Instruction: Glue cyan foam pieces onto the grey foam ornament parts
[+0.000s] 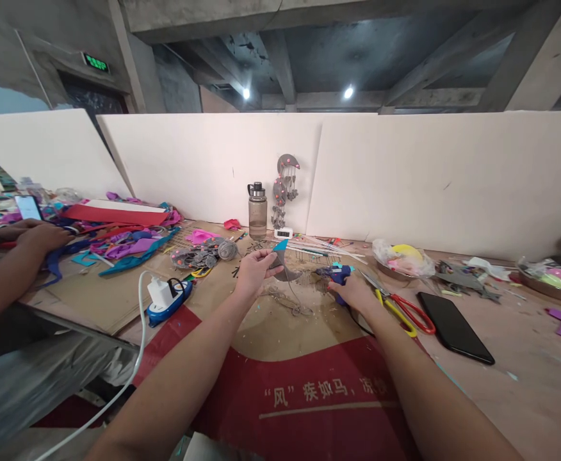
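Between the thumb and fingers of my left hand (252, 274) is a grey felt crescent (287, 274), with a blue piece (280, 245) showing at its upper tip. A thin grey cord (292, 304) hangs from the crescent and lies in loose loops on the brown paper. My right hand (357, 293) is wrapped round a blue glue gun (340, 275), its nozzle pointing left toward the crescent and apart from it. Two pairs of scissors, one with red handles (412, 312) and one with yellow handles (398, 315), lie beside my right wrist.
A bottle (257, 214) and a grey moon hanging (287, 186) stand by the white board. A black phone (453, 326) lies at right, a blue power strip (170, 302) with its white cable at left. Another person's hands (40, 237) rest near felt scraps (131, 240).
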Action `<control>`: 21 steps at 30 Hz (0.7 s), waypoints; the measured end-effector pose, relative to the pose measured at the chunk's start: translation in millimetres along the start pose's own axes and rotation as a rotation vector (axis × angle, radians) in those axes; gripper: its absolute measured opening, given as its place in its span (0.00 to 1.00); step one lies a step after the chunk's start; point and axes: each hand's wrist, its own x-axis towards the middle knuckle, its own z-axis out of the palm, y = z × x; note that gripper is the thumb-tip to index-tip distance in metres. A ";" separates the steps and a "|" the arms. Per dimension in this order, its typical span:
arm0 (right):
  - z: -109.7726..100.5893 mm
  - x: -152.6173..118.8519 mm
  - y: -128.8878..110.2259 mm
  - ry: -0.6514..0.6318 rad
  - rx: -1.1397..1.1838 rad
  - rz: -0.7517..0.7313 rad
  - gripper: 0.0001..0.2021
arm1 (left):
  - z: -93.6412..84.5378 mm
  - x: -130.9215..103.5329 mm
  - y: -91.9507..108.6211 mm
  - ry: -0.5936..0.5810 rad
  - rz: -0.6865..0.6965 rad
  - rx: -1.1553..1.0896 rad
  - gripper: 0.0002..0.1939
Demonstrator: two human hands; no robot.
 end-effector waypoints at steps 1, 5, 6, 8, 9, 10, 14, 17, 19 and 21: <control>-4.1 1.1 1.6 0.054 -0.131 0.058 0.15 | 0.5 0.0 -0.2 0.001 0.007 0.000 0.16; -6.4 -11.7 -25.3 0.167 -0.177 -0.032 0.10 | 4.5 -1.3 -3.5 0.015 0.038 0.030 0.16; -2.3 -18.1 -38.3 0.133 -0.071 -0.151 0.09 | 5.9 -2.0 -4.9 0.013 0.042 0.037 0.17; 9.7 -31.2 -65.6 0.048 0.145 -0.337 0.06 | 8.3 -3.7 -8.1 -0.001 0.041 0.028 0.18; 16.4 -36.8 -78.1 0.020 0.197 -0.421 0.05 | 9.2 -4.5 -9.6 -0.012 0.033 0.016 0.18; 22.7 -41.3 -88.6 0.003 0.220 -0.481 0.03 | 9.9 -5.3 -10.8 -0.024 0.019 0.004 0.19; 37.6 -45.4 -106.2 0.000 0.197 -0.475 0.03 | 10.9 -7.9 -11.9 -0.062 -0.044 -0.025 0.21; 39.3 -41.2 -101.7 0.002 0.182 -0.461 0.02 | 11.6 -9.6 -10.0 -0.084 -0.078 -0.045 0.21; 38.9 -38.9 -98.0 0.005 0.171 -0.459 0.03 | 12.0 -10.4 -9.0 -0.096 -0.094 -0.064 0.20; 38.5 -37.9 -96.2 0.009 0.158 -0.455 0.04 | 12.0 -10.6 -8.7 -0.097 -0.096 -0.084 0.19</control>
